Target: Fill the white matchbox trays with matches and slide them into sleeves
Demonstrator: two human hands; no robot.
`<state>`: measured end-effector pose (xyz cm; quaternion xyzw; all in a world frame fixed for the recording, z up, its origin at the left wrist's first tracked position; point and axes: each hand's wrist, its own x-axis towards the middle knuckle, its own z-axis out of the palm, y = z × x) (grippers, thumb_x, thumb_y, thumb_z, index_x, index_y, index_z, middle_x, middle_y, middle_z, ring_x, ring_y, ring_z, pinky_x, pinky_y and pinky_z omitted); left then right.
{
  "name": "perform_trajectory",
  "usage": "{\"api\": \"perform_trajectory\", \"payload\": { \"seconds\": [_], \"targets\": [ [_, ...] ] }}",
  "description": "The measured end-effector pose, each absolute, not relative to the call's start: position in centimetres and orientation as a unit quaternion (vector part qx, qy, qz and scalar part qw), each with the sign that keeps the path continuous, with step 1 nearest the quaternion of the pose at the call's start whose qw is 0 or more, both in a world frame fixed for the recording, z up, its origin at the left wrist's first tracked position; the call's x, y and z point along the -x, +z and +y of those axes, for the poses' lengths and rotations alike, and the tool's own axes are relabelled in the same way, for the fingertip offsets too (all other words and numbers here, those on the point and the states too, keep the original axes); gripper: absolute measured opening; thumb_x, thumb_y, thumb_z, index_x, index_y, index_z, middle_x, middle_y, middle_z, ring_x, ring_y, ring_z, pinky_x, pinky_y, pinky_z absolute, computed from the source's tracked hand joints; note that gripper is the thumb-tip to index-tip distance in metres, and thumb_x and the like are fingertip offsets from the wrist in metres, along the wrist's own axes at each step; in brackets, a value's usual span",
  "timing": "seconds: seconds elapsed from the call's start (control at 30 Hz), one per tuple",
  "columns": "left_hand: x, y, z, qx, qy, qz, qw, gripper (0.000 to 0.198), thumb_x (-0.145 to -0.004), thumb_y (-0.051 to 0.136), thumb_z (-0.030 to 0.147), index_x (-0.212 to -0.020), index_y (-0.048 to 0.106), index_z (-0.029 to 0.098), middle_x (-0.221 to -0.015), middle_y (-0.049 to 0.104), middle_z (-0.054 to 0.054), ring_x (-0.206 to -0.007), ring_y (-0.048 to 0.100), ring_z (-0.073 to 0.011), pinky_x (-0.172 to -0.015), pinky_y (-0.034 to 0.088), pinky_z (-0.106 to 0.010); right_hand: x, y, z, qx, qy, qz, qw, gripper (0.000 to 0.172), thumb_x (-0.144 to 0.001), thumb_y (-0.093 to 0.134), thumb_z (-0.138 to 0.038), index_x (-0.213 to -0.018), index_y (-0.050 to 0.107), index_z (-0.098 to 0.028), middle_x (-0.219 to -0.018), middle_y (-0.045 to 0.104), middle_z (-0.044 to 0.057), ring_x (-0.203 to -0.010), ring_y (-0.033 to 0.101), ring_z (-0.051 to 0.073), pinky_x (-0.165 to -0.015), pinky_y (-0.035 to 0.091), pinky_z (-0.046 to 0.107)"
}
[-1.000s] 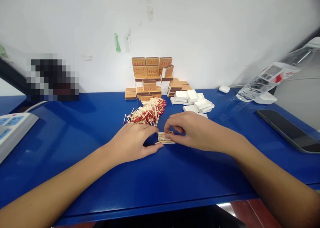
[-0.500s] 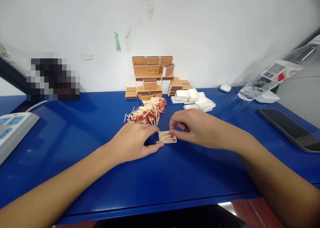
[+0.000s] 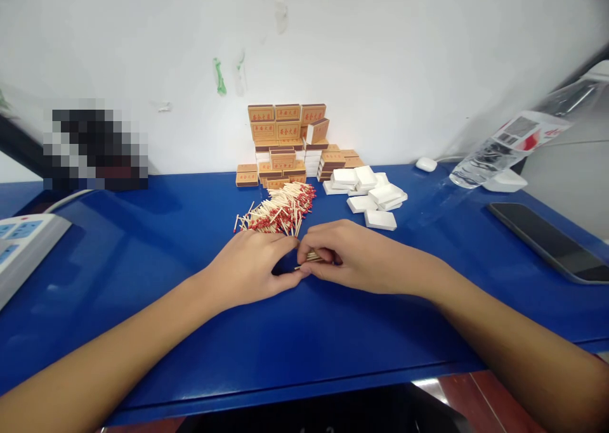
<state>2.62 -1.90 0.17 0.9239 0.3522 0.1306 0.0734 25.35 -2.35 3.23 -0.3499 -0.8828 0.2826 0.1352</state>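
My left hand (image 3: 257, 265) rests on the table, its thumb and forefinger closed about the left end of a small white matchbox tray. The tray is almost wholly hidden now, but matches (image 3: 313, 255) lying in it show through the gap in my right hand (image 3: 345, 255). That hand is over the tray, thumb and fingertips pinched at its left end, where a match (image 3: 297, 267) sticks out. Just beyond both hands lies a heap of loose red-headed matches (image 3: 285, 211).
Orange matchboxes (image 3: 288, 132) are stacked against the wall. Several white trays (image 3: 380, 219) lie to their right. A phone (image 3: 547, 239), a water bottle (image 3: 509, 142) and a small white case (image 3: 425, 164) are on the right. At the left edge stands a white device with blue keys (image 3: 28, 246).
My right hand has moved left along the tray, from its right end to its left end, and now covers most of it. My left hand stays nearly in place.
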Motion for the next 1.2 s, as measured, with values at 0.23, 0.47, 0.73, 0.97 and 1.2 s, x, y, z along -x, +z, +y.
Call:
{"api": "perform_trajectory", "payload": {
  "seconds": [0.23, 0.47, 0.73, 0.97, 1.2],
  "targets": [
    [-2.6, 0.0, -1.7, -0.927, 0.136, 0.341, 0.078, 0.024, -0.089, 0.066, 0.036, -0.076, 0.055, 0.02, -0.066, 0.059, 0.003, -0.057, 0.054, -0.0136, -0.057, 0.033, -0.028, -24.6, 2.5, -2.4, 0.346, 0.297, -0.88, 0.132, 0.011, -0.094, 0.064, -0.015, -0.084, 0.063, -0.019, -0.074, 0.058, -0.005, -0.064, 0.046, 0.01, -0.063, 0.033, 0.025],
    [-2.7, 0.0, -1.7, -0.922, 0.134, 0.353, 0.082, 0.028, -0.09, 0.066, 0.041, -0.075, 0.054, 0.02, -0.066, 0.058, 0.003, -0.057, 0.054, -0.0144, -0.055, 0.032, -0.027, -24.7, 2.5, -2.3, 0.329, 0.287, -0.89, 0.13, 0.01, -0.095, 0.064, -0.012, -0.09, 0.069, -0.018, -0.087, 0.068, -0.001, -0.075, 0.056, 0.012, -0.069, 0.038, 0.026],
    [-2.7, 0.0, -1.8, -0.926, 0.145, 0.338, 0.08, 0.021, -0.086, 0.068, 0.032, -0.076, 0.055, 0.02, -0.065, 0.059, 0.004, -0.056, 0.054, -0.014, -0.055, 0.033, -0.027, -24.4, 2.3, -2.5, 0.343, 0.263, -0.893, 0.125, 0.008, -0.093, 0.065, -0.014, -0.085, 0.066, -0.017, -0.082, 0.064, -0.001, -0.067, 0.051, 0.011, -0.065, 0.036, 0.026],
    [-2.6, 0.0, -2.0, -0.919, 0.139, 0.36, 0.076, 0.023, -0.093, 0.064, 0.043, -0.09, 0.066, 0.02, -0.069, 0.064, 0.002, -0.058, 0.058, -0.0145, -0.055, 0.035, -0.028, -25.1, 3.1, -2.3, 0.385, 0.228, -0.881, 0.153, 0.011, -0.096, 0.064, -0.022, -0.086, 0.068, -0.018, -0.075, 0.063, -0.002, -0.066, 0.05, 0.012, -0.063, 0.033, 0.026],
    [-2.6, 0.1, -2.0, -0.92, 0.13, 0.362, 0.071, 0.029, -0.093, 0.065, 0.046, -0.104, 0.072, 0.021, -0.072, 0.068, 0.001, -0.059, 0.061, -0.0152, -0.056, 0.038, -0.028, -25.9, 3.5, -1.9, 0.401, 0.198, -0.88, 0.158, 0.014, -0.096, 0.061, -0.022, -0.085, 0.071, -0.019, -0.067, 0.058, -0.003, -0.06, 0.047, 0.011, -0.06, 0.03, 0.027]
  ]
}}
